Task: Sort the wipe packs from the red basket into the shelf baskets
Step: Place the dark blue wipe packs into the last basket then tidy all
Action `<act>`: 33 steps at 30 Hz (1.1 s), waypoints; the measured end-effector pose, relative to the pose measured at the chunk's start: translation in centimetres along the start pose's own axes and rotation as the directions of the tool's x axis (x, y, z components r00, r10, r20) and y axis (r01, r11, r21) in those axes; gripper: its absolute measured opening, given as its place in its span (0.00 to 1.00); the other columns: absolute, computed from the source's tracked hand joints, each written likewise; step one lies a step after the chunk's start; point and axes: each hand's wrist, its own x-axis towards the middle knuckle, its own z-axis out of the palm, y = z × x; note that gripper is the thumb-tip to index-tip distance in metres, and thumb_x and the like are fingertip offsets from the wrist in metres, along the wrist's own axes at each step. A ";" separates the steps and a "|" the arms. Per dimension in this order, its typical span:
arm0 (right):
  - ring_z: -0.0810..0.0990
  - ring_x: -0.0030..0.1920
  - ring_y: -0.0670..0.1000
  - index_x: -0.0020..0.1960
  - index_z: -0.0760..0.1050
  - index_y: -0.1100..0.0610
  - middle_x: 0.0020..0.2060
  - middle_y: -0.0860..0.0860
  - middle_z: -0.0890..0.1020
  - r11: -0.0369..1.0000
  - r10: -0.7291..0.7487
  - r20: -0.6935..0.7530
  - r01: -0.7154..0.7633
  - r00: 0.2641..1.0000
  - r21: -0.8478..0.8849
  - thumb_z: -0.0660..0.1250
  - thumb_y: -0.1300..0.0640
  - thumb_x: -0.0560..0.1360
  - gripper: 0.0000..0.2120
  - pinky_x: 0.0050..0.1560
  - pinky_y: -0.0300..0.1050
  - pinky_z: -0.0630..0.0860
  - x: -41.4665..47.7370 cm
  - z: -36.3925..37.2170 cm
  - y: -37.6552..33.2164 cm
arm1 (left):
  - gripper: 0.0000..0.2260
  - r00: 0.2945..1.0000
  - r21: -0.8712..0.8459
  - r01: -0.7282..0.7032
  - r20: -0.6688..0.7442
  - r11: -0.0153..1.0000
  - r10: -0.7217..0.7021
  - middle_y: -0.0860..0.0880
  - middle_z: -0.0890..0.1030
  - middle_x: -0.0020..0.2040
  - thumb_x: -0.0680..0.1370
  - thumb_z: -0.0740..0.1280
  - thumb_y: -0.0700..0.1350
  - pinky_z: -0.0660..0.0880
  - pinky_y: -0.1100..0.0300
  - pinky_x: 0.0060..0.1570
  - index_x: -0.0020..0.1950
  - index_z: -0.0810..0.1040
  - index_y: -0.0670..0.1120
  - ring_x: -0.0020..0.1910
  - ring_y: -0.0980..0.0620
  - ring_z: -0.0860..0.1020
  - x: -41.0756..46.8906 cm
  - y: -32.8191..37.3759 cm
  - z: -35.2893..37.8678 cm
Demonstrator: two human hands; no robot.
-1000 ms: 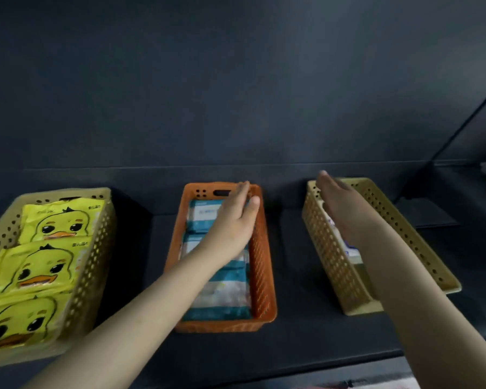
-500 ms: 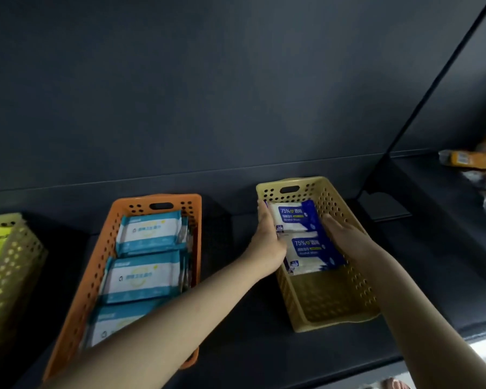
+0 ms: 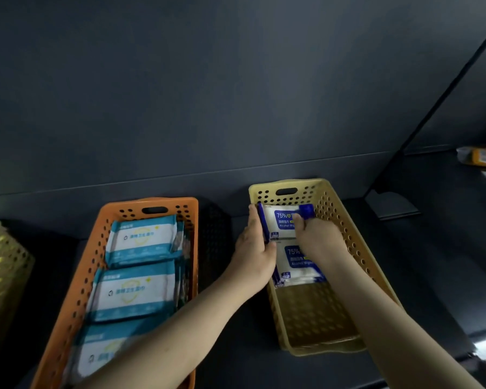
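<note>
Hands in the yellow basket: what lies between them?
An alcohol wipe pack, left hand at its left edge, right hand pinching its right side; head view.

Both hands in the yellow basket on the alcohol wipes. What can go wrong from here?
1. The far alcohol wipe pack looks tilted between the left hand and right hand; once let go it may flop onto the near pack rather than lie flat.
2. The left hand lies across the yellow basket rim; drawing it back might drag the basket toward the edge of the shelf.

Dark grey shelf with matching back panel, dimly lit.
</note>
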 end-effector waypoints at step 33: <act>0.82 0.45 0.50 0.60 0.72 0.53 0.48 0.50 0.82 0.799 0.020 0.120 -0.088 0.993 0.594 0.74 0.42 0.69 0.26 0.47 0.47 0.79 1.6 1.7 -0.1 | 0.29 0.999 -0.183 0.039 -0.007 0.982 -0.041 0.59 0.63 0.62 0.84 0.54 0.46 0.67 0.80 0.38 0.78 0.39 0.55 0.39 0.77 0.70 1.1 0.1 -0.1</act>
